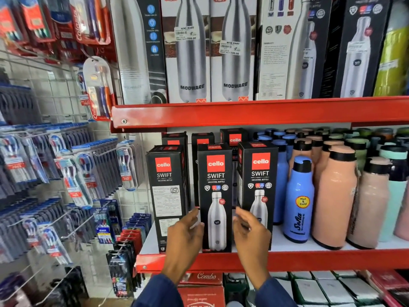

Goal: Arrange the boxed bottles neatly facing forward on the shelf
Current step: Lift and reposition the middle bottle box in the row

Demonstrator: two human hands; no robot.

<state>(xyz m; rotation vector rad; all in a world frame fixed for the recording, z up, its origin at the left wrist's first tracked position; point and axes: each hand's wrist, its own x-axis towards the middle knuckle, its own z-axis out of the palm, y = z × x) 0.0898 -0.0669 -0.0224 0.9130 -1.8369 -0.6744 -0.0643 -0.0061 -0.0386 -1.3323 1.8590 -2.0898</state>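
Observation:
Three black Cello Swift boxed bottles stand at the front of the middle shelf. The left box shows its printed side panel, not the bottle picture. The middle box and the right box show the bottle picture to the front. My left hand touches the middle box's left edge with fingers spread. My right hand hovers at its right edge, fingers apart, partly covering the right box's lower front. More of these boxes stand behind in a second row.
Loose blue, peach and mint bottles crowd the shelf right of the boxes. Tall Modware bottle boxes fill the upper shelf. Toothbrush packs hang on a wire grid at the left. Boxed goods sit on the shelf below.

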